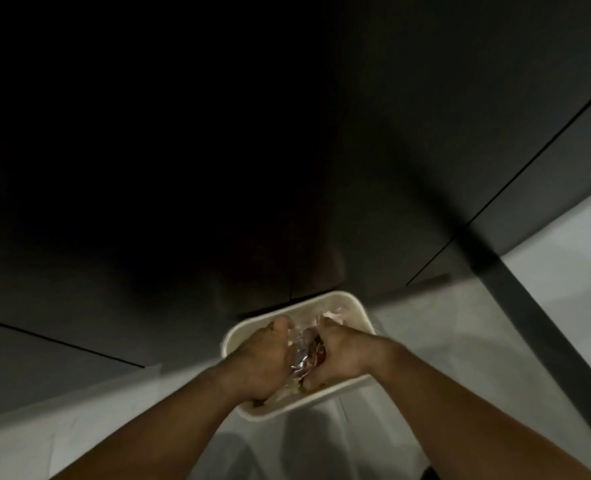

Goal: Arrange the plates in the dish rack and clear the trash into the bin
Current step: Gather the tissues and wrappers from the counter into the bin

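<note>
My left hand (263,358) and right hand (337,355) — fingers of both curled — gripped the crumpled foil trash (303,356) between them, held over the mouth of the cream bin (351,301).

Bin (351,299) – one, pale, rectangular. Hands – two: left hand (263,362), right hand (339,355). Forearms – two. Trash bundle (306,355) between hands – one crumpled clump; separate pieces within could not be counted. Cabinet seams (62,341) – three showed on dark fronts.
</note>
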Motion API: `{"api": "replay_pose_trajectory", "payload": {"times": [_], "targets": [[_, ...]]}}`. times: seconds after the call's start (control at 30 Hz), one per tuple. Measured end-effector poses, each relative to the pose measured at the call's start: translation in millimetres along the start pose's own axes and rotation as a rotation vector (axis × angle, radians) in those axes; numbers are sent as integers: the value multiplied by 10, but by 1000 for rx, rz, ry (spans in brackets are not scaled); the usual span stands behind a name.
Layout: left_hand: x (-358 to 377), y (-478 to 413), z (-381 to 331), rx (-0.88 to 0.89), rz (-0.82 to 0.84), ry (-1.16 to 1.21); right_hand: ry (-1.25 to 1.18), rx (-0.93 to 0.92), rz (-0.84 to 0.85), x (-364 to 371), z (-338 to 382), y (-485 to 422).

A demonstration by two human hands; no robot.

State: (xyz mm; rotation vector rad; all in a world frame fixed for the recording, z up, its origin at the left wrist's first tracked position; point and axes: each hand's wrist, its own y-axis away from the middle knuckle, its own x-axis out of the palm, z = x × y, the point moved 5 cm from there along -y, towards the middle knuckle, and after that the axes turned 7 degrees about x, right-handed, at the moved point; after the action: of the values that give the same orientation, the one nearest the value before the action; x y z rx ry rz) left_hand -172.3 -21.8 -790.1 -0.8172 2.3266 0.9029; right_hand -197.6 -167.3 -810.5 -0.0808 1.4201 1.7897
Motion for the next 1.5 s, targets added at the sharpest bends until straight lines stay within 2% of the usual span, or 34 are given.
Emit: {"api": "replay_pose_trajectory", "payload": {"times": [0.1, 0.2, 0.23, 0.37, 0.5, 0.7, 0.9, 1.0, 1.13, 1.27, 1.5], "targets": [[173, -305, -108, 105, 13, -166, 54, -14, -67, -241, -145, 319], [502, -537, -140, 169, 183, -439, 0, -15, -180, -444, -314, 566], [604, -590, -114, 168, 226, -465, -38, -6, -215, -493, -371, 630], [838, -732, 85, 117, 242, -452, -111, -55, -353, -580, -485, 788], [979, -851, 323, -5, 213, -326, -146, -80, -475, -562, -497, 792], [1051, -779, 392, 3, 276, -471, -183, -198, -581, -633, -363, 767], [756, -485, 356, 184, 419, -580, -175, -256, -606, -633, -192, 700], [395, -348, 173, 183, 334, -442, -117, -239, -596, -673, -144, 689], [-207, -107, -309, 361, 61, -430, -47, -230, -603, -827, -9, 822], [-972, 258, -933, 473, -129, -393, -4, -194, -641, -1109, 179, 1264], [-2211, 1141, -2223, 636, -184, -415, 8, -188, -701, -1910, 781, 2645]]}}
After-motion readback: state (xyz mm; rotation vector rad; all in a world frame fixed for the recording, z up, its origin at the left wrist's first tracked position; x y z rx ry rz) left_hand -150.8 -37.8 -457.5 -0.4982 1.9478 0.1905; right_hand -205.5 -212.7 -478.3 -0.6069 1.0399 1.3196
